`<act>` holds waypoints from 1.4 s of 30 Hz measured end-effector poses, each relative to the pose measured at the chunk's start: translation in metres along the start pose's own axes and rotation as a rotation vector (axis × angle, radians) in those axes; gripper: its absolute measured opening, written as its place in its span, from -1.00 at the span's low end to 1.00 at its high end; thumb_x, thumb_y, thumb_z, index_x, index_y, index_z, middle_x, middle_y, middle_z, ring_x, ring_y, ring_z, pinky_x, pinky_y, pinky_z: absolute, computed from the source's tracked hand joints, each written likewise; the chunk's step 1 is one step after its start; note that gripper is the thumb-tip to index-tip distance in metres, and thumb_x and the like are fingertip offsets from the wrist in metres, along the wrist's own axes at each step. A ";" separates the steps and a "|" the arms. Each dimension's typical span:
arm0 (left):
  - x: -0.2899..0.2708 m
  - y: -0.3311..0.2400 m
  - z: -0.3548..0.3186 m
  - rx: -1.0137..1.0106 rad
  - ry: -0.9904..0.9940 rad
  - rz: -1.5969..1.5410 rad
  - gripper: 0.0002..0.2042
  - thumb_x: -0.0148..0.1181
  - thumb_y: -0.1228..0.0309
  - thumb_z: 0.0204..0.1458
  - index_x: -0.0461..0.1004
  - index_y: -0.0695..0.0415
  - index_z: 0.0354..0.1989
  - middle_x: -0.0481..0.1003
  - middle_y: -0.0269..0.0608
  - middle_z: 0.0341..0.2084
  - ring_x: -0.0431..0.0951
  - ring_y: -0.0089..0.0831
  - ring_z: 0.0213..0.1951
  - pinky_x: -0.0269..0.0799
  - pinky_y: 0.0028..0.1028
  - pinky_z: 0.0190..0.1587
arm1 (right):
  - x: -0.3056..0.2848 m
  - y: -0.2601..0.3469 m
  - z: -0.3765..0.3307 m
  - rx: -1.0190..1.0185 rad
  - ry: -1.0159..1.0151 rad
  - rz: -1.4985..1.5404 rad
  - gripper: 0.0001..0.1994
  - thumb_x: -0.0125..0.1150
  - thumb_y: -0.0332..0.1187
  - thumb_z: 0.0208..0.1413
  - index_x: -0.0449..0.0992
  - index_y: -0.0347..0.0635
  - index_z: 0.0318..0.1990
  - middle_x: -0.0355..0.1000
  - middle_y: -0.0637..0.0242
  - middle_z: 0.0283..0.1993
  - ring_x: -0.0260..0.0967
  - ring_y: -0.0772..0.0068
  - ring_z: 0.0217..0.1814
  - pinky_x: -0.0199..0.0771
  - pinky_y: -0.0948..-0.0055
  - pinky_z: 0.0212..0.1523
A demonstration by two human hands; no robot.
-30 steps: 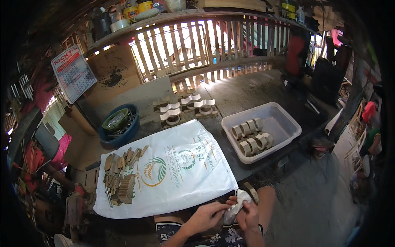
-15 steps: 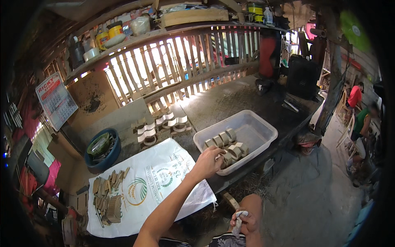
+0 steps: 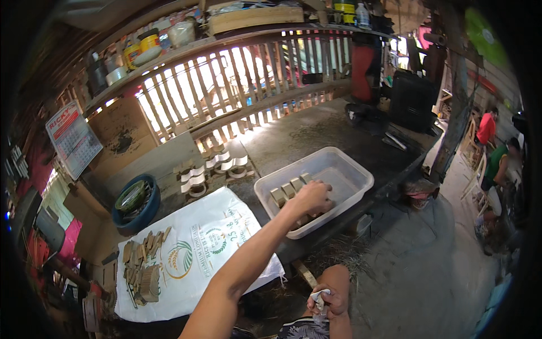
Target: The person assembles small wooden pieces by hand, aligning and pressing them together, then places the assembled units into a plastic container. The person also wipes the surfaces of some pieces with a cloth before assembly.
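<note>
While the right hand (image 3: 333,302) clasps a white wad (image 3: 319,298), the left hand (image 3: 314,198), fingers partly curled, sits over blocks (image 3: 287,191) in the tub (image 3: 345,174); I cannot tell whether it holds any.

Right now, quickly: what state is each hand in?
Left hand: over the plastic tub; cannot tell whether it is open or holding anything.
Right hand: closed, holding a crumpled white bundle.

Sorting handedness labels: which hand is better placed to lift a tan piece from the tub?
Left, probably: left hand is at tan pieces in the tub; right hand, outside it, grips a white wad.
</note>
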State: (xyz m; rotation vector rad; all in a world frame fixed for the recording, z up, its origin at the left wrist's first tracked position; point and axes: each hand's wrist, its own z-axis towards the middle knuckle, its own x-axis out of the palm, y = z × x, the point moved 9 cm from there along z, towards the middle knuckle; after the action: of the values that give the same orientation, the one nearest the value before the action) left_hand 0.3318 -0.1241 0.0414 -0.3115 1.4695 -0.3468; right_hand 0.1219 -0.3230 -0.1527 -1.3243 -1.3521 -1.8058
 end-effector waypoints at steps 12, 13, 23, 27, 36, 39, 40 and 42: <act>-0.053 0.047 -0.110 -0.025 0.099 -0.050 -0.39 0.20 0.43 0.06 0.28 0.18 0.36 0.38 0.15 0.20 0.39 0.02 0.26 0.34 -0.15 0.31 | -0.004 -0.002 0.010 0.010 -0.021 0.034 -0.70 0.15 -0.31 0.34 0.48 -0.34 0.08 0.54 -0.16 -0.25 0.50 0.21 -0.41 0.53 0.33 -0.38; -0.049 0.048 -0.113 -0.043 0.156 -0.029 -0.36 0.21 0.45 0.04 0.25 0.17 0.38 0.36 0.15 0.22 0.39 0.03 0.26 0.33 -0.15 0.32 | -0.003 -0.003 0.010 0.016 -0.005 0.060 -0.70 0.15 -0.31 0.34 0.48 -0.34 0.08 0.54 -0.16 -0.25 0.50 0.21 -0.41 0.53 0.33 -0.38; -0.006 0.025 -0.077 0.193 0.307 0.404 0.04 0.50 0.36 -0.24 0.00 0.03 0.49 0.14 -0.02 0.42 0.44 0.04 0.22 0.46 -0.13 0.27 | -0.003 0.000 0.007 0.007 -0.018 0.026 -0.69 0.15 -0.33 0.33 0.48 -0.33 0.12 0.55 -0.15 -0.22 0.51 0.21 -0.37 0.53 0.33 -0.36; 0.006 0.018 -0.069 0.260 0.317 0.517 0.15 0.58 0.33 -0.33 -0.07 -0.07 0.50 0.11 -0.05 0.44 0.49 -0.01 0.16 0.53 -0.14 0.24 | 0.000 0.001 0.007 0.012 -0.015 -0.004 -0.68 0.14 -0.33 0.34 0.47 -0.34 0.13 0.55 -0.14 -0.20 0.52 0.24 -0.35 0.54 0.35 -0.34; 0.004 0.011 -0.060 0.283 0.317 0.495 -0.06 0.49 0.35 -0.23 0.08 -0.09 0.39 0.34 -0.07 0.13 0.61 0.06 -0.01 0.59 -0.11 0.10 | -0.001 0.002 0.008 0.028 -0.004 -0.029 -0.67 0.13 -0.32 0.35 0.45 -0.36 0.14 0.55 -0.11 -0.19 0.51 0.27 -0.37 0.54 0.38 -0.30; 0.002 0.012 -0.055 0.254 0.325 0.433 -0.09 0.46 0.31 -0.19 0.07 -0.08 0.40 0.36 -0.05 0.10 0.62 0.05 -0.05 0.61 -0.11 0.07 | 0.000 0.001 0.008 0.041 0.015 -0.009 -0.66 0.15 -0.32 0.34 0.44 -0.37 0.13 0.55 -0.10 -0.18 0.51 0.29 -0.35 0.55 0.38 -0.30; 0.001 0.011 -0.054 0.267 0.308 0.431 -0.09 0.45 0.30 -0.18 0.07 -0.08 0.40 0.37 -0.05 0.10 0.62 0.04 -0.05 0.62 -0.10 0.05 | 0.000 0.002 0.008 0.038 0.015 -0.021 -0.66 0.15 -0.32 0.34 0.43 -0.38 0.14 0.55 -0.10 -0.18 0.51 0.29 -0.34 0.55 0.38 -0.29; 0.003 0.011 -0.052 0.271 0.263 0.461 -0.10 0.45 0.29 -0.18 0.07 -0.08 0.40 0.37 -0.04 0.10 0.63 0.04 -0.06 0.64 -0.10 0.00 | 0.001 0.002 0.008 0.042 0.021 -0.025 -0.65 0.15 -0.32 0.34 0.43 -0.38 0.15 0.55 -0.10 -0.17 0.52 0.30 -0.33 0.56 0.38 -0.29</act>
State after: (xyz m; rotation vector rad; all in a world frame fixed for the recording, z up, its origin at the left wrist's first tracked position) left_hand 0.2807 -0.1147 0.0305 0.3002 1.6761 -0.2122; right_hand 0.1262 -0.3162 -0.1510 -1.2695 -1.3934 -1.7929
